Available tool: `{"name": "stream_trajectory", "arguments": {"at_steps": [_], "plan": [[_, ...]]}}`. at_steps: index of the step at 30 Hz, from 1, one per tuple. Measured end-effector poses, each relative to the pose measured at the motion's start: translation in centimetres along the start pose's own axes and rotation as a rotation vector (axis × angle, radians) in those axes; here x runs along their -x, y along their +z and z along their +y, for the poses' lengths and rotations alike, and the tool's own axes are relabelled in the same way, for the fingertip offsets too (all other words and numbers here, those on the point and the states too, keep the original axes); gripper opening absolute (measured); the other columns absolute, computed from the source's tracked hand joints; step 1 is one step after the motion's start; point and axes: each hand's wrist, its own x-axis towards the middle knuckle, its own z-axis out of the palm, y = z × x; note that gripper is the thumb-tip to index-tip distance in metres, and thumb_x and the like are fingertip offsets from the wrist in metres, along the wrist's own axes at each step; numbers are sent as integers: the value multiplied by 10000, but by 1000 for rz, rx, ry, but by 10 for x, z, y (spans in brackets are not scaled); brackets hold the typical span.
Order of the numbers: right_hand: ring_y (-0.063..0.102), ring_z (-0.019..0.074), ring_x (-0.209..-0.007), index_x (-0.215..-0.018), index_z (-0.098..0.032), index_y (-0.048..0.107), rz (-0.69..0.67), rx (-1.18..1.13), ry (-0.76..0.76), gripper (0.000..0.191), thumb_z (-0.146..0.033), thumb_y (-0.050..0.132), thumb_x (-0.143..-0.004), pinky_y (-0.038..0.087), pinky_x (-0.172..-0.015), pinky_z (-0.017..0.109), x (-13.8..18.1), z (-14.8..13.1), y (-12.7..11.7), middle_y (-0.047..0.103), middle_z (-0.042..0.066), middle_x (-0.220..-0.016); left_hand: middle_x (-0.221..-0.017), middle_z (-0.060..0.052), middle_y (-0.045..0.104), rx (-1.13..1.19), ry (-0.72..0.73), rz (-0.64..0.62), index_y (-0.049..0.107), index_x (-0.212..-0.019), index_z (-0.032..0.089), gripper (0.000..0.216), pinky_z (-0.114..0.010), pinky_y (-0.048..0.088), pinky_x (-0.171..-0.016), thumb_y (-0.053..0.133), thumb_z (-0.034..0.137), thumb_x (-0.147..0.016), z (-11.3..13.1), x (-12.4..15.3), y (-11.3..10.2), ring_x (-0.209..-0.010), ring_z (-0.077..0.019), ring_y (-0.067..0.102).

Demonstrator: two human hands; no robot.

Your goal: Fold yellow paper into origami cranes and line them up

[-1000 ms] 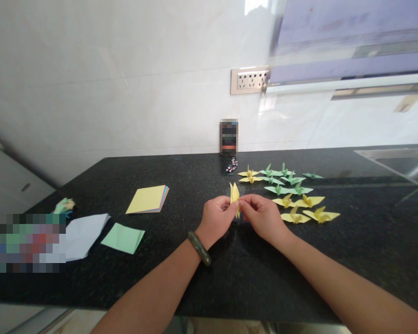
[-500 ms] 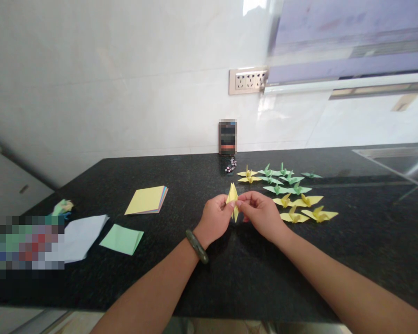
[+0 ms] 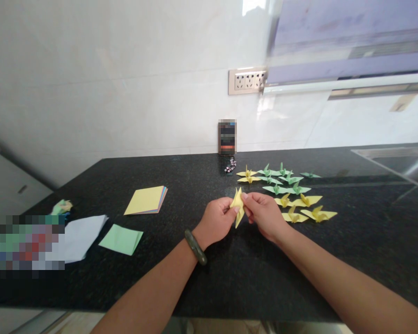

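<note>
Both hands pinch a small folded yellow paper piece [image 3: 238, 205] above the black counter [image 3: 230, 264]. My left hand [image 3: 216, 221], with a dark bangle on its wrist, grips the piece from the left. My right hand [image 3: 264, 214] grips it from the right. Both hands are closed on the paper, which is tilted. Just right of the hands lie several finished paper cranes, yellow ones [image 3: 308, 208] nearer and green ones [image 3: 285, 182] behind.
A stack of coloured paper squares [image 3: 146, 200] lies left of the hands, with a green folded sheet [image 3: 121, 239] and a white sheet [image 3: 80, 236] further left. A phone [image 3: 227, 137] leans on the wall. A sink [image 3: 400, 162] is at far right.
The yellow piece has tilted from upright to slanting, and both hands have shifted slightly lower with it.
</note>
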Motion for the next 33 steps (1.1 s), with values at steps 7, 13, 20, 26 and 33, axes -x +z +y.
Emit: {"name": "stream_trajectory", "arguments": {"at_steps": [7, 13, 20, 26, 33], "plan": [[392, 54, -357, -621, -151, 556, 5, 158, 29, 313, -447, 584, -715, 314, -354, 182, 0, -9, 0, 481, -46, -473, -613, -1, 583, 399, -155, 153, 627, -739, 130, 187, -236, 417, -578, 585, 308, -702, -3, -7, 5, -542, -100, 506], [384, 49, -363, -693, -139, 588, -11, 211, 62, 240, -379, 595, -701, 325, -353, 179, 3, -10, 2, 487, -47, -495, -545, 6, 550, 307, -166, 200, 627, -632, 127, 214, -229, 410, -558, 596, 331, -688, -5, -6, 5, -555, -112, 509], [361, 42, -350, -583, -148, 526, -41, 104, 90, 272, -381, 575, -714, 303, -350, 178, 1, -7, 3, 462, -50, -462, -523, 1, 542, 289, -178, 208, 628, -598, 125, 240, -229, 413, -550, 599, 349, -679, -5, -4, 6, -555, -118, 511], [368, 43, -349, -608, -147, 520, -53, 153, 39, 212, -317, 555, -729, 276, -354, 168, 3, -8, 3, 434, -66, -427, -568, -11, 568, 395, -219, 201, 654, -655, 111, 206, -249, 441, -594, 616, 313, -663, 0, -5, 8, -559, -112, 514], [417, 47, -380, -691, -144, 538, -127, 133, 47, 162, -302, 570, -711, 348, -379, 175, 3, -11, 3, 490, -55, -513, -621, -21, 605, 621, -247, 206, 641, -669, 108, 174, -276, 461, -658, 645, 280, -644, 5, -5, 9, -593, -116, 558]]}}
